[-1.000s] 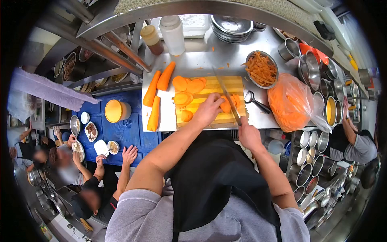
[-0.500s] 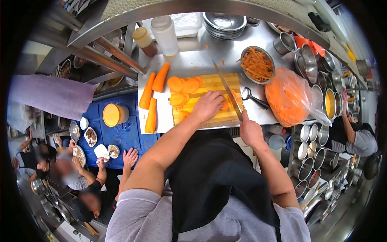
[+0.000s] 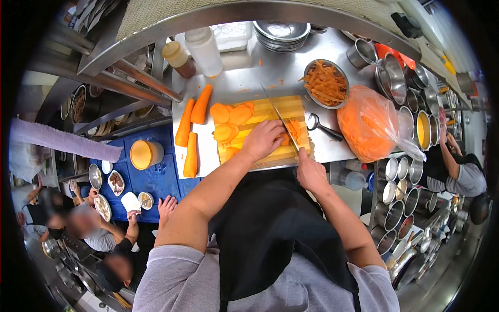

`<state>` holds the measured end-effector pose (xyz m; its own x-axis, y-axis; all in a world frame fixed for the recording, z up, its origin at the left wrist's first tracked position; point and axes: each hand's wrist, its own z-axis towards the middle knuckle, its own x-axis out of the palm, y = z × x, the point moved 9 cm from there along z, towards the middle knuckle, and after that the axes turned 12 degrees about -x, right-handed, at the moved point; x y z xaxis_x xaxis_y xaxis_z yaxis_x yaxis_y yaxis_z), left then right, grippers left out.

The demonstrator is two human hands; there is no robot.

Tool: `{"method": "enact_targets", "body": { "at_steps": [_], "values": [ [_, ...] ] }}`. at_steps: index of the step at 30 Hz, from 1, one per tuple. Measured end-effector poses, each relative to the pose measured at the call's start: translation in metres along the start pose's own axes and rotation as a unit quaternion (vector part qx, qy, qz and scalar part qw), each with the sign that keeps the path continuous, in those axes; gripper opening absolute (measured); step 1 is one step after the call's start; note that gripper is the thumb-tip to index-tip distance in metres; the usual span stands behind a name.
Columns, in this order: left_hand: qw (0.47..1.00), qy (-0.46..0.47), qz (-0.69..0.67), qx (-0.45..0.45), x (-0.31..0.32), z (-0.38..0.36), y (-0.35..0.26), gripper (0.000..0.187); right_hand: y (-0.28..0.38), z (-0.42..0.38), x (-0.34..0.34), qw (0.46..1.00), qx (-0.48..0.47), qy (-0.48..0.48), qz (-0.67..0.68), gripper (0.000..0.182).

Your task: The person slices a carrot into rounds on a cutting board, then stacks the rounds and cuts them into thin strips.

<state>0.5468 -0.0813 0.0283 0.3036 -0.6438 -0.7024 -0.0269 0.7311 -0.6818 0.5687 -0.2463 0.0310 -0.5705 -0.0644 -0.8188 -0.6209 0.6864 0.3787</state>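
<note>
Carrot (image 3: 285,139) (partly under left hand (image 3: 264,139))

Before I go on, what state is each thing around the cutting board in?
Left hand: fingers bent over a carrot piece, hold unclear
Right hand: closed on the knife
Knife: blade out across the board
Carrot slices: cut, overlapping on the board
Three carrots: unsliced, lying beside the board
Metal bowl: filled with orange strips
Peeler: lying free on the counter
Plastic bag: bulging with orange contents
</note>
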Motion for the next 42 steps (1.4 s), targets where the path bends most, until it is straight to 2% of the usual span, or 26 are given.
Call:
{"method": "enact_targets", "body": {
  "at_steps": [7,11,12,14,17,24,29,39,42],
  "values": [
    [1.0,-0.001,-0.02,-0.006,-0.003,-0.003,0.001,0.028,0.016,-0.014,-0.031,1.0,-0.002,0.006,0.003,0.022],
    [1.0,0.002,-0.016,-0.017,-0.002,0.0,0.001,0.028,0.005,-0.013,0.0,0.999,0.019,0.032,-0.011,0.024],
    [1.0,0.003,-0.017,-0.018,-0.001,0.001,0.001,0.028,0.004,-0.006,0.002,1.0,0.004,0.007,-0.007,0.025],
    [1.0,-0.004,-0.017,-0.02,-0.001,-0.001,0.003,0.028,0.012,0.001,-0.006,1.0,-0.013,-0.015,0.001,0.026],
    [1.0,-0.005,-0.024,-0.017,-0.001,-0.001,0.004,0.028,0.018,-0.009,-0.027,1.0,0.0,0.025,-0.002,0.026],
    [0.999,0.009,-0.03,-0.025,0.0,-0.005,0.006,0.026,0.008,0.007,0.002,1.0,-0.01,-0.001,0.002,0.025],
    [0.999,-0.014,-0.049,0.003,-0.007,-0.004,0.003,0.023,0.02,-0.008,-0.032,1.0,-0.013,0.003,0.006,0.023],
    [0.998,-0.019,-0.052,0.016,-0.005,-0.005,0.004,0.021,0.014,-0.013,-0.002,1.0,0.018,0.022,0.008,0.023],
    [0.998,-0.023,-0.064,0.016,-0.007,-0.003,0.003,0.021,0.012,0.003,-0.002,1.0,-0.018,-0.017,0.001,0.023]
  ]
}}
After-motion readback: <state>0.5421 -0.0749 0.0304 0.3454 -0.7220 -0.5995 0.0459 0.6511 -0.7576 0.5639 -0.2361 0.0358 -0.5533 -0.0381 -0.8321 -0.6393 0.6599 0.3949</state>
